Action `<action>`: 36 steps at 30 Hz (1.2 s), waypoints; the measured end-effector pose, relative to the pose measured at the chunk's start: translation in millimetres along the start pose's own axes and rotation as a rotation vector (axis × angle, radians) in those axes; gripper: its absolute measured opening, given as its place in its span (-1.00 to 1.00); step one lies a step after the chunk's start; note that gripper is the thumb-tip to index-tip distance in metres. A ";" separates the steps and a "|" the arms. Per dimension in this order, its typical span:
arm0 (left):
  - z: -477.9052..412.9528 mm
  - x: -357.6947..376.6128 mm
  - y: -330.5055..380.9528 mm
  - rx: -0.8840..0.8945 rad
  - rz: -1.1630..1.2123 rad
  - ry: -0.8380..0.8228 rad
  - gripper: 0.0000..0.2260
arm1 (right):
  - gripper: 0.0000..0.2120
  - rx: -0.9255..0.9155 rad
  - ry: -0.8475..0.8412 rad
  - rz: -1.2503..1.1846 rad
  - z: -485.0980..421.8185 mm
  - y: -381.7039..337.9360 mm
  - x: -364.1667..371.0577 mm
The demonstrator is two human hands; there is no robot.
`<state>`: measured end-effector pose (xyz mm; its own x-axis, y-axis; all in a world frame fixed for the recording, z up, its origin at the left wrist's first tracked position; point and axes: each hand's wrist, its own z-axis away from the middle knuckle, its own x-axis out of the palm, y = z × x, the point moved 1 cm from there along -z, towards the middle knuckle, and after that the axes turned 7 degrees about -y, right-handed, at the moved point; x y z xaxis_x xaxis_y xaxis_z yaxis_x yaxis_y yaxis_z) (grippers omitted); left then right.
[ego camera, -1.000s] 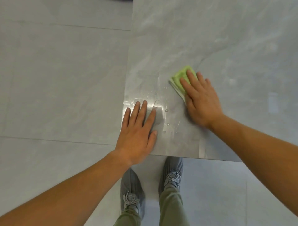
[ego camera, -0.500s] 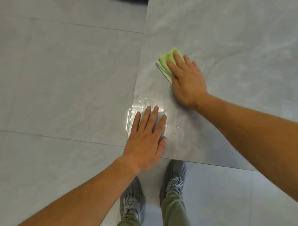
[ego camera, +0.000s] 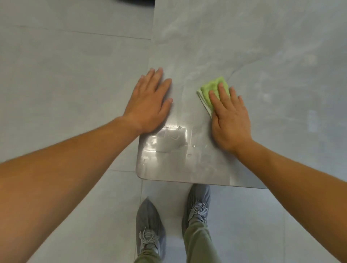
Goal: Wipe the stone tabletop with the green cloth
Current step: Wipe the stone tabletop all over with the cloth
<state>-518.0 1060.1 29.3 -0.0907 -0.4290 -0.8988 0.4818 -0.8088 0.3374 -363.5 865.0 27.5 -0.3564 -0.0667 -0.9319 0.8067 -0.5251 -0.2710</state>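
A grey stone tabletop (ego camera: 262, 56) fills the upper right, its rounded near-left corner just in front of me. The folded green cloth (ego camera: 212, 88) lies flat on it a short way in from the left edge. My right hand (ego camera: 230, 118) presses on the cloth with straight fingers and hides its near part. My left hand (ego camera: 150, 105) rests flat with spread fingers on the tabletop's left edge, left of the cloth. A wet shiny patch (ego camera: 169, 142) with water drops lies between the hands and the near corner.
Pale grey floor tiles (ego camera: 65, 75) spread to the left of and below the table. My feet in grey shoes (ego camera: 150, 229) stand on the floor just under the near table edge. A dark object (ego camera: 135, 1) shows at the top edge.
My left hand has slid further from me along the table's left edge, off the wet patch. My right hand still presses the cloth, which now sits nearer the wet patch. The view has shifted.
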 end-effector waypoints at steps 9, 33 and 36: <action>-72.0 -8.9 -4.4 0.094 -0.189 -0.102 -0.41 | -0.43 0.106 0.039 -0.017 6.4 52.8 -11.7; -104.9 -25.0 -38.9 0.315 -0.235 -0.168 -0.41 | -0.47 -0.466 -0.112 0.093 34.4 -96.7 43.0; -105.1 -22.9 -39.3 0.318 -0.235 -0.133 -0.39 | -0.44 -0.192 0.019 -0.009 10.1 -123.6 46.0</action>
<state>-443.3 1144.0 7.2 -0.2882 -0.2494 -0.9245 0.1437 -0.9658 0.2158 -484.4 918.4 20.5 -0.3568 -0.0459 -0.9331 0.8792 -0.3541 -0.3188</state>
